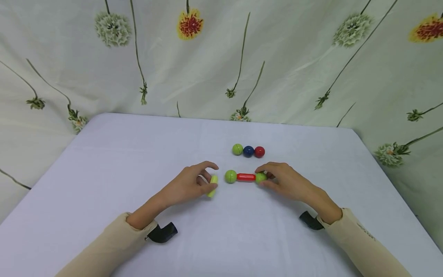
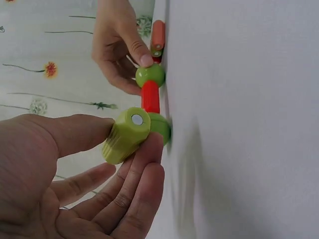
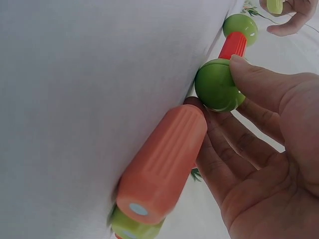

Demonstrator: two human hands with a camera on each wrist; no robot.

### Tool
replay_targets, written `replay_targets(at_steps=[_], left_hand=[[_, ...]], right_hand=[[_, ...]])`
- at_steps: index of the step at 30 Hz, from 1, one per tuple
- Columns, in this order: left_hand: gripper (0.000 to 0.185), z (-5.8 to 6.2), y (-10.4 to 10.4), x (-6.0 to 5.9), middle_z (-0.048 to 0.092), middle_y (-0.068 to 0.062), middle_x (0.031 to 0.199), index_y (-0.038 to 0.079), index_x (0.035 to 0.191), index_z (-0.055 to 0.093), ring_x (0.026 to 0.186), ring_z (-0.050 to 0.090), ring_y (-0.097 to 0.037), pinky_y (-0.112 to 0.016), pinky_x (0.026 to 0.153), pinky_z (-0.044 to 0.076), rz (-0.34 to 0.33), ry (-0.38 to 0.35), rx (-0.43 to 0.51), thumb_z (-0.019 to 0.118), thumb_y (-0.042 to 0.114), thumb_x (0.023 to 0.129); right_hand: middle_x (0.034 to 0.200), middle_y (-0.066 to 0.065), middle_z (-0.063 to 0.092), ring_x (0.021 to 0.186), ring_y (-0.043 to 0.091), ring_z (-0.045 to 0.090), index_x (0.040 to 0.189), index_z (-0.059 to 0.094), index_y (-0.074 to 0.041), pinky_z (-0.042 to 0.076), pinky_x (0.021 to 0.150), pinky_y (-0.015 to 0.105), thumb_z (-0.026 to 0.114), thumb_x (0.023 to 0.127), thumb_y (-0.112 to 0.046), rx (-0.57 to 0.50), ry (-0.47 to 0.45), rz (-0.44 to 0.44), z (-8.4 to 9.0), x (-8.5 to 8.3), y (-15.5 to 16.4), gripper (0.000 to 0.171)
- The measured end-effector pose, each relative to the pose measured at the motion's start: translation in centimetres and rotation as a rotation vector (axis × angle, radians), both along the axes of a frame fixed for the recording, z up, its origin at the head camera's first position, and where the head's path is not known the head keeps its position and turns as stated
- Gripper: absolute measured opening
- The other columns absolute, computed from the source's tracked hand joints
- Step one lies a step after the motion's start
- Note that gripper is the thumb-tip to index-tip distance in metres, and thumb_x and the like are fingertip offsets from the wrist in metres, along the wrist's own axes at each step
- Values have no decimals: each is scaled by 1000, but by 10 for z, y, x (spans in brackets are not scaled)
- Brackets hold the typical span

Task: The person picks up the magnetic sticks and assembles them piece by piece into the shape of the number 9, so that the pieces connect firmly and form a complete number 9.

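Observation:
My left hand (image 1: 185,186) pinches a yellow-green ribbed rod (image 2: 119,142) between thumb and fingers, holding it tilted over the white table. A pale round disc shows in the rod's end in the left wrist view. Just right of it, a red rod (image 1: 246,177) lies joined between a green ball (image 1: 230,176) on its left and another green ball (image 3: 215,85) on its right. My right hand (image 1: 288,181) grips that right-hand ball, thumb on top and fingers curled against its side. The left-hand ball stands a small gap away from the left hand's rod.
Behind the joined piece, a green ball (image 1: 237,149), a blue ball (image 1: 248,151) and a red ball (image 1: 259,152) sit in a row. An orange rod (image 3: 164,164) and a green rod (image 3: 135,224) lie beside my right hand, hidden in the head view. A flowered cloth (image 1: 207,77) hangs behind.

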State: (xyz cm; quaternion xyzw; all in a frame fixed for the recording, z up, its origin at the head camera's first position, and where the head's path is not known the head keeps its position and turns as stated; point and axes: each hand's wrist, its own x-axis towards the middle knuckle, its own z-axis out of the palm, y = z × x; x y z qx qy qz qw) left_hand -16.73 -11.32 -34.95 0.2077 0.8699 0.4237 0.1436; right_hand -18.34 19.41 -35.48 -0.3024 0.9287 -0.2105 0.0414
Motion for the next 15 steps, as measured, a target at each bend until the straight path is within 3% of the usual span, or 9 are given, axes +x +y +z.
replay_targets(at_steps=[8, 15], left_hand=[[63, -9, 14, 4, 65, 1, 95, 24, 139, 39, 76, 66, -8, -31, 77, 48, -23, -96, 16, 70, 23, 83], [74, -14, 23, 0, 67, 2, 93, 26, 144, 31, 74, 67, -8, -31, 79, 47, 6, -154, 17, 72, 28, 82]], right_hand=[[106, -5, 64, 88, 7, 59, 118, 61, -15, 51, 81, 29, 69, 85, -21, 0, -2, 7, -1, -1, 1, 34], [106, -5, 64, 87, 7, 58, 119, 61, -16, 51, 81, 29, 70, 85, -22, 12, 0, -4, 0, -1, -1, 35]])
